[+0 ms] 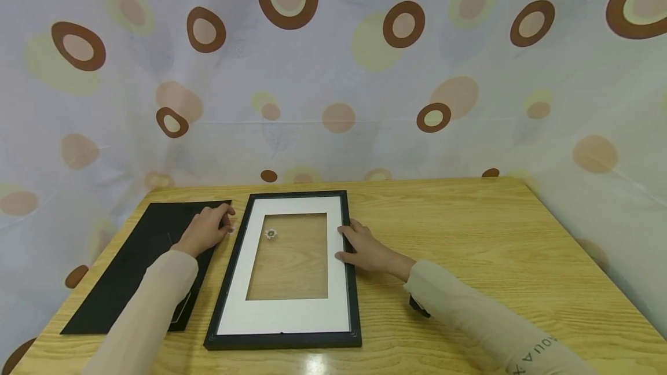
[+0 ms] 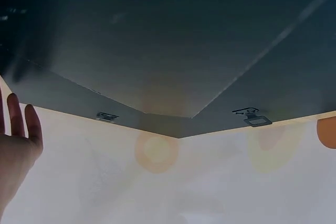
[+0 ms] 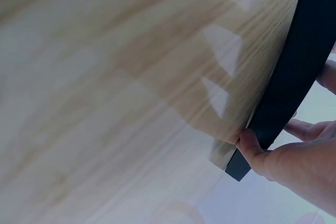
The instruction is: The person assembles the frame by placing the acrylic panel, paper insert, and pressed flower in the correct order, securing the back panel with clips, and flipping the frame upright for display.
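Note:
A black picture frame (image 1: 281,340) with a white mat (image 1: 283,317) around a rectangular opening lies in the middle of the table. On its right side my right hand (image 1: 367,250) grips the rim, with fingertips over the mat's edge; the right wrist view shows the thumb against the outer side. My left hand (image 1: 205,230) is over the right edge of the black backing board (image 1: 140,259), its fingers and thumb apart. By the thumb is a small whitish piece (image 1: 231,228), too small to identify. A small flower-shaped silvery piece (image 1: 270,234) shows in the mat's opening.
Metal hanging clips (image 2: 257,117) sit along the backing board's edge. The wooden table (image 1: 469,224) extends to the right of the frame. A patterned curtain (image 1: 333,74) hangs behind the table and along both sides.

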The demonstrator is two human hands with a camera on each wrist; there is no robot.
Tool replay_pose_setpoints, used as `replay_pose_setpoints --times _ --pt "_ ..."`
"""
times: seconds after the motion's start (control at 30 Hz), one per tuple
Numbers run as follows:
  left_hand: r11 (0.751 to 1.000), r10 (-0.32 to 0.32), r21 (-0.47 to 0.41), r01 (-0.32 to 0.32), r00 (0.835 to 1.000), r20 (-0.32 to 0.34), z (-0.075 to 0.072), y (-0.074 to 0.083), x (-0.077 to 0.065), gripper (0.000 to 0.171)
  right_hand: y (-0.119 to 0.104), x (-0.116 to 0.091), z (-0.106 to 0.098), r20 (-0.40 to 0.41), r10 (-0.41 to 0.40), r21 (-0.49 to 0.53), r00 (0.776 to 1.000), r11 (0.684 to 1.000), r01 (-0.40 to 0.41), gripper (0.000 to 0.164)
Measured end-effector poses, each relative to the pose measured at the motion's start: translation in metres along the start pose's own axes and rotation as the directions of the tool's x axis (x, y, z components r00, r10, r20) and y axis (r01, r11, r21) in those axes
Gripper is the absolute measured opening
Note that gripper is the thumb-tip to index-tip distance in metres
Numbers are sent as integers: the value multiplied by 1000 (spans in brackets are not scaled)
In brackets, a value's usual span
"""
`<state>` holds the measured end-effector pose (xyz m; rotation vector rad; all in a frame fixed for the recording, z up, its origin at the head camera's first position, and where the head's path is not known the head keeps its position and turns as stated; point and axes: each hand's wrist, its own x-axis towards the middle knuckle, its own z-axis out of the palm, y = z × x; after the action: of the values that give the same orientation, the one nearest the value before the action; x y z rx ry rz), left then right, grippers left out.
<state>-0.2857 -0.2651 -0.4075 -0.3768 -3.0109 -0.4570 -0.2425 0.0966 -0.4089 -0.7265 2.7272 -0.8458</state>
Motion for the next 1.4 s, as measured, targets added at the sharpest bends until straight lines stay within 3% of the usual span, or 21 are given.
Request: replay_pose_setpoints --times 0.63,0.77,1.0,1.4 --pt "1000 -14 -9 15 999 32 5 0 4 33 -2 -2 -1 3 10 3 1000 1000 -10 59" --pt "1000 0 -30 1 999 52 4 0 3 33 -3 -1 -1 2 10 3 1000 1000 -11 59" --pt "999 33 -22 -32 999 28 1 0 2 29 -3 -1 0 -1 20 4 1000 1000 -20 59" --pt "999 1 -40 0 999 40 1 0 3 31 -2 -1 0 2 12 9 1000 1000 -12 58"
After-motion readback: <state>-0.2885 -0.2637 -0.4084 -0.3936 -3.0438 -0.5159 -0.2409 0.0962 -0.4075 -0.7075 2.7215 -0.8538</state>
